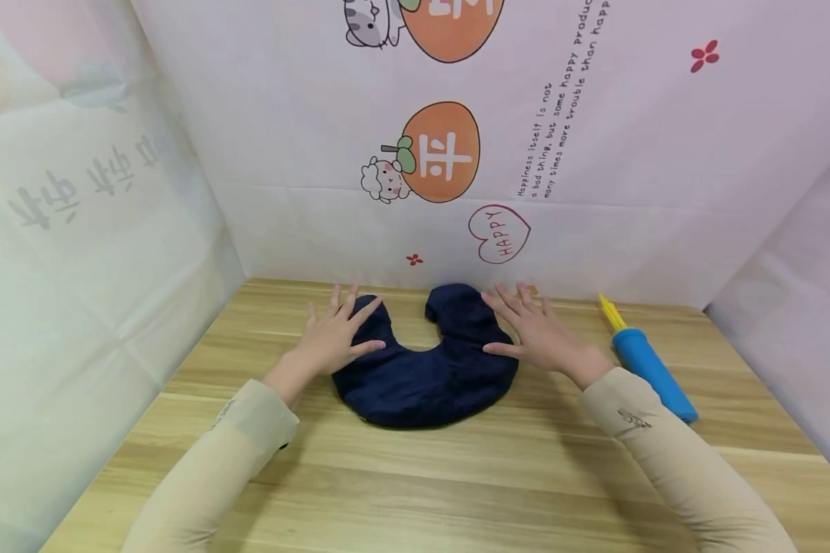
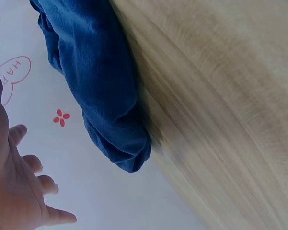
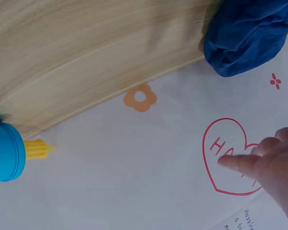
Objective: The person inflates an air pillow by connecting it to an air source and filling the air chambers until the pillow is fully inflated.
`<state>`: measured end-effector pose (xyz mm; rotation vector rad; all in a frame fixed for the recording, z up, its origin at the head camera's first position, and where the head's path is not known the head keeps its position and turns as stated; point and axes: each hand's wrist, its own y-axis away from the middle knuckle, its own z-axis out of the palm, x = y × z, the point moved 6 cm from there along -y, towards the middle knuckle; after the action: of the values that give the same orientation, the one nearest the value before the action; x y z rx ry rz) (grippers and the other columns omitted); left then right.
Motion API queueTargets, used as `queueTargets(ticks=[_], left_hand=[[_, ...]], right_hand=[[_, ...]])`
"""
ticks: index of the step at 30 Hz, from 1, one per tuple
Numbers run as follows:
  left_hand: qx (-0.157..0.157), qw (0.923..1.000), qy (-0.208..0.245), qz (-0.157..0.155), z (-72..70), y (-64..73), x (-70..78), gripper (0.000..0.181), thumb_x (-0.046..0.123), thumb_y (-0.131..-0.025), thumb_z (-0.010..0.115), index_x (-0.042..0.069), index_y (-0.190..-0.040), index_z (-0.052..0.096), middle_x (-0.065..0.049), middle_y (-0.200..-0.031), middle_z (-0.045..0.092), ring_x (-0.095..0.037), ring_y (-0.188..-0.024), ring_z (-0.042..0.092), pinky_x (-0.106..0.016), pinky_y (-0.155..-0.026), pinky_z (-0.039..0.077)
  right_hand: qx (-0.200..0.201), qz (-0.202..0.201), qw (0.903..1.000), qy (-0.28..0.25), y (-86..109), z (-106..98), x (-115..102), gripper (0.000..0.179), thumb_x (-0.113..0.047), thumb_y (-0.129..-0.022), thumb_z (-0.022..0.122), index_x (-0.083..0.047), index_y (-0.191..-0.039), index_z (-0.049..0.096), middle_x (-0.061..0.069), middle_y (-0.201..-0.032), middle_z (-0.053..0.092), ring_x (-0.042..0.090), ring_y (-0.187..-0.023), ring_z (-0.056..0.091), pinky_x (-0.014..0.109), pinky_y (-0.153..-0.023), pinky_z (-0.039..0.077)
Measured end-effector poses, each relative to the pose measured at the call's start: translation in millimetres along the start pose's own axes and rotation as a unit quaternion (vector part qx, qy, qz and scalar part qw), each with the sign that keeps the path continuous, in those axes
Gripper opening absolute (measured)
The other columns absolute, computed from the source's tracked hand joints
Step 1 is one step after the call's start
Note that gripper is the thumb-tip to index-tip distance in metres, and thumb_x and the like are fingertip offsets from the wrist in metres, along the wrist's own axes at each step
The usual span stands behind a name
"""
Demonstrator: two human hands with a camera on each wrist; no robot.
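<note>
Two hands [image 1: 333,336] [image 1: 542,334], each grip spread, partly hide the navy U-shaped pillow [image 1: 422,388].

On my remote feed the neck pillow [image 1: 422,388] lies on the table [image 1: 401,488], opening toward 12 o'clock. I have the left hand [image 1: 335,336] over its 10 o'clock side, the right hand [image 1: 539,332] over its 2 o'clock side. Hand pump [image 1: 653,374] lies at 3 o'clock, nozzle [image 1: 612,312] toward 11. Backdrop [image 1: 304,230] stands behind, at 12.
</note>
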<state>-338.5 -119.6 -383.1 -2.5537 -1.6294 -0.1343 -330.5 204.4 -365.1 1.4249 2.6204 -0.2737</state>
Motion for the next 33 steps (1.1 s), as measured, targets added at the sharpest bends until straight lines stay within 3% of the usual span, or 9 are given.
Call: queueTargets(ticks=[11, 19, 26, 33], left_hand=[[0.002, 0.9981, -0.005, 0.062, -2.6, 8.2, 10.5, 0.081, 0.064, -0.1, 0.05, 0.03, -0.166, 0.016, -0.011, -0.171, -0.003, -0.039, -0.154, -0.008, -0.077, -0.111, 0.006], [-0.061, 0.9898, 0.022, 0.127, 12.2, 12.8, 17.2, 0.081, 0.066, -0.099, 0.05, 0.028, -0.165, 0.023, -0.011, -0.171, 0.003, -0.038, -0.155, -0.005, -0.076, -0.112, 0.004], [-0.091, 0.9881, 0.015, 0.123, 23.3, 16.6, 14.4, 0.081, 0.066, -0.098, 0.052, 0.028, -0.164, 0.025, -0.01, -0.171, 0.005, -0.038, -0.155, 0.0, -0.076, -0.112, 0.007], [-0.144, 0.9837, 0.026, 0.104, 40.7, 11.8, 18.1, 0.084, 0.069, -0.095, 0.053, 0.034, -0.164, 0.022, -0.005, -0.172, 0.003, -0.036, -0.155, 0.0, -0.078, -0.11, 0.01]], right_hand=[[-0.001, -0.049, 0.9988, 0.006, 3.0, 8, -13, 0.087, -0.052, -0.099, 0.063, -0.014, -0.165, 0.021, 0.019, -0.169, 0.009, 0.049, -0.152, 0.0, 0.073, -0.113, 0.011], [-0.041, -0.061, 0.9973, -0.007, 0.8, 29, -21, 0.087, -0.055, -0.098, 0.061, -0.016, -0.165, 0.021, 0.018, -0.169, 0.009, 0.05, -0.152, 0.004, 0.073, -0.113, 0.015], [-0.086, -0.059, 0.9936, -0.044, -3.2, 56, -29, 0.088, -0.059, -0.099, 0.057, -0.017, -0.165, 0.018, 0.018, -0.17, 0.007, 0.05, -0.151, 0.005, 0.076, -0.111, 0.016], [-0.136, -0.019, 0.9851, -0.103, -4.6, 72, -36, 0.084, -0.058, -0.101, 0.055, -0.02, -0.166, 0.017, 0.015, -0.17, 0.003, 0.048, -0.152, 0.0, 0.079, -0.109, 0.004]])
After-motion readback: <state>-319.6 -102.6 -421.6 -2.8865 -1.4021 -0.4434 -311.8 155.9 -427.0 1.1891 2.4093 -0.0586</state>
